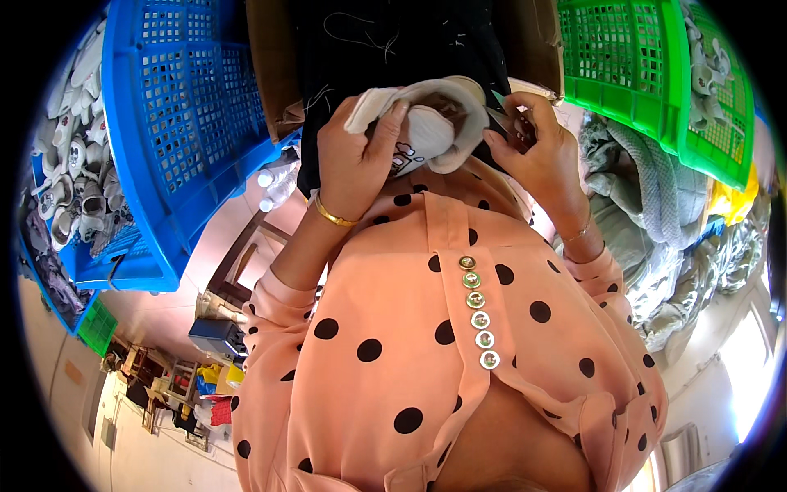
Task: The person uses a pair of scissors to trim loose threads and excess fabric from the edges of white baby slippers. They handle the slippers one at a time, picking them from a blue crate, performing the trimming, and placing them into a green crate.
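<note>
My left hand (357, 146) is closed around a small white fabric shoe (463, 123) over my lap. Its thumb presses the near side, and the shoe's opening faces up toward me. Part of a black printed pattern shows on the shoe beside my thumb. At the shoe's right side, my right hand (543, 152) is closed with its fingers curled. A pair of small pointed thread snips (498, 120) sits in it, largely hidden by the fingers, with the tips close to the shoe's edge.
A blue plastic crate (184, 107) at the left stands beside many small grey-white shoes (82, 180). At the right is a green crate (631, 74), above grey cloth pieces (648, 189). Cardboard (275, 66) flanks my dark-clothed lap (402, 49), where loose threads lie. Clear bottles (279, 184) are near my left wrist.
</note>
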The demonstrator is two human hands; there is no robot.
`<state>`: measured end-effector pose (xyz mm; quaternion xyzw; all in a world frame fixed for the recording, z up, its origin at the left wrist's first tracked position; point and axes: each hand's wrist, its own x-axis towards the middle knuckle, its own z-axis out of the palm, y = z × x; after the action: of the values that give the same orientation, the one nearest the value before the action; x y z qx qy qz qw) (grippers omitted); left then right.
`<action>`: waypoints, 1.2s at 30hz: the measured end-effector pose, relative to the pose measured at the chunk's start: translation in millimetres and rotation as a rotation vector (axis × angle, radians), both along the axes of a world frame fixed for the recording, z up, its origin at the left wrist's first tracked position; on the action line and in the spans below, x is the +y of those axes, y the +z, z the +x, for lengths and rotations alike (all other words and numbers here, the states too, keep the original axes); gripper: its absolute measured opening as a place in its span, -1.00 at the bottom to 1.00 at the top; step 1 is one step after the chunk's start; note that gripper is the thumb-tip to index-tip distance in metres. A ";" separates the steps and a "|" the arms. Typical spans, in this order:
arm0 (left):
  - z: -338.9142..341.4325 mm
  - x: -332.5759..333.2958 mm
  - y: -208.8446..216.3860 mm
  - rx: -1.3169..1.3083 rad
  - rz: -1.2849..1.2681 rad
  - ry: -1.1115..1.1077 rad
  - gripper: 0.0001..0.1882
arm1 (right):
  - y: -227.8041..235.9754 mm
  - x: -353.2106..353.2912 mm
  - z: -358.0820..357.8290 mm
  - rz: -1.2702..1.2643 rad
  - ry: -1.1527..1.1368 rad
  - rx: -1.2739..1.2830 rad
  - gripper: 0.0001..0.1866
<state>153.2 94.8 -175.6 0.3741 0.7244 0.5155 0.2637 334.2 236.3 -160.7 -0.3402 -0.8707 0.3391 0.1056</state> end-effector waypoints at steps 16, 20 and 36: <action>-31.5 6.3 65.1 0.705 0.193 0.055 -0.45 | 11.7 0.4 -25.5 -0.155 -0.048 0.019 -0.82; -25.3 14.7 91.5 1.261 -0.106 -0.346 -0.68 | -14.5 -4.0 -21.5 -0.033 -0.011 0.059 -0.83; -55.5 46.8 35.4 0.922 -0.039 -0.661 -0.71 | 3.1 0.6 -51.7 -0.214 0.008 0.232 -0.86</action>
<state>97.7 141.6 -140.2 0.7625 0.6183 0.1754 0.0741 282.5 237.0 -157.6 -0.3046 -0.8129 0.4672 0.1674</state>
